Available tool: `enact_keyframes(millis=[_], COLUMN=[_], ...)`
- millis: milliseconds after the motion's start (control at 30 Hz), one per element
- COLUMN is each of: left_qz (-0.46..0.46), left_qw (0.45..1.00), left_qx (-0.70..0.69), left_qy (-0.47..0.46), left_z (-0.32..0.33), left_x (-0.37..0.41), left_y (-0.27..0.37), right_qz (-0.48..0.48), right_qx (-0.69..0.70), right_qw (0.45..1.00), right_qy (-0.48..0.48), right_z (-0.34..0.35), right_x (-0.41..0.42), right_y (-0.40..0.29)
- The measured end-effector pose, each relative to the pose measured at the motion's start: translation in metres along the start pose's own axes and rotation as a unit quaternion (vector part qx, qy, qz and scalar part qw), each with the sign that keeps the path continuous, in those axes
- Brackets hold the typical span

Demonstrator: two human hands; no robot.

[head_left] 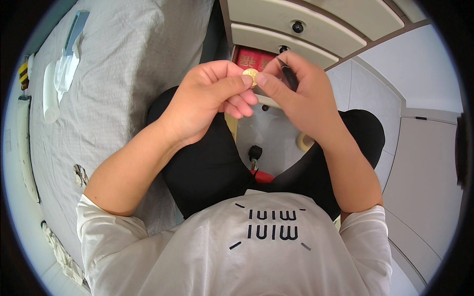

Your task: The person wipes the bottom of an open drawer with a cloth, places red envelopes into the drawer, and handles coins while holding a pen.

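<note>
A small round gold-coloured coin or disc is pinched between the thumb and fingers of my left hand. My right hand touches the disc's right edge with its thumb tip. A slim black pointed tool, whose exact kind I cannot tell, lies in the same right hand, its tip towards the upper left. Just beyond both hands, the lowest drawer stands pulled out, and red packets with gold characters show inside it. My hands partly hide the drawer's contents.
A chest of drawers with black knobs stands ahead. To the left is a bed with a grey cover, bearing a blue-grey box, white tissue-like material and a white cylinder. My black-trousered knees flank the grey floor; a pale cabinet is at right.
</note>
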State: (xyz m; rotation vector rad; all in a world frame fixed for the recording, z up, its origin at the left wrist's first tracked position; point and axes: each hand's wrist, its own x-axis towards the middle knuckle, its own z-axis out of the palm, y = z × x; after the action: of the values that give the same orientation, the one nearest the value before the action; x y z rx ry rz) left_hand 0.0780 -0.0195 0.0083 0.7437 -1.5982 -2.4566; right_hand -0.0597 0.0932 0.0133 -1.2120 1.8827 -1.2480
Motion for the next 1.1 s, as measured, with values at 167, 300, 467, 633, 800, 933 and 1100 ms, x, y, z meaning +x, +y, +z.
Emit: enact_keyframes(millis=[167, 300, 467, 633, 800, 933, 1100], left_qz=[-0.012, -0.006, 0.009, 0.025, 0.038, 0.036, 0.041], left_qw=[1.000, 1.000, 0.999, 0.998, 0.996, 0.996, 0.996], left_qx=[0.018, 0.018, 0.032, 0.042, 0.060, 0.060, 0.064], left_qy=[0.014, 0.020, 0.037, 0.041, 0.048, 0.056, 0.053], left_z=[0.003, 0.003, 0.001, 0.001, 0.002, 0.002, 0.002], left_x=[0.000, 0.000, 0.001, 0.001, 0.000, 0.001, 0.000], left_y=[0.002, 0.001, -0.002, -0.002, -0.004, -0.003, -0.004], right_qz=[-0.076, -0.109, -0.125, -0.169, -0.200, -0.249, -0.236], right_qx=[0.021, 0.031, -0.067, -0.189, -0.236, -0.222, -0.257], right_qw=[0.996, 0.992, 0.989, 0.967, 0.947, 0.933, 0.931], right_qy=[0.034, 0.047, 0.031, 0.035, 0.087, 0.136, 0.110], right_z=[0.007, 0.007, 0.006, 0.004, 0.010, 0.012, 0.014], right_x=[-0.001, 0.000, -0.002, -0.003, -0.004, -0.002, -0.005], right_y=[0.006, 0.009, 0.008, 0.007, 0.010, 0.013, 0.012])
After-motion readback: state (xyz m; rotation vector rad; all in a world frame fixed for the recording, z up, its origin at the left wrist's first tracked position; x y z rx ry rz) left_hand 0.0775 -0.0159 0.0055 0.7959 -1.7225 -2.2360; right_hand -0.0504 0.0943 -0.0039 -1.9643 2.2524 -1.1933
